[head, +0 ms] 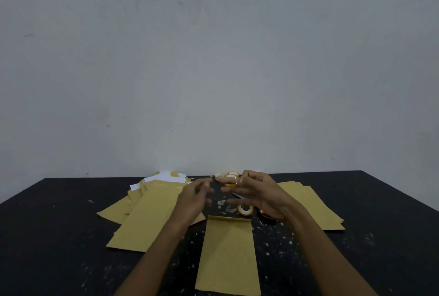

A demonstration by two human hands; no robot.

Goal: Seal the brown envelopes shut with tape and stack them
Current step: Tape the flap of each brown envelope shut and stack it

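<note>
Envelope: laid flat at lower centre, flap folded at its far edge.
Left hand: raised past the flap, blurred; grip cannot be told.
Right hand: fingers spread, nothing seen held.
Tape roll: set on the table under the right hand.
Envelope piles: left, right.

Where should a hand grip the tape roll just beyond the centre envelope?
Pinch the tape roll by its ring wall from above, one finger in the core, thumb on the outer rim. It seems to lie near flat, hole up; the right hand hovers over it.
</note>
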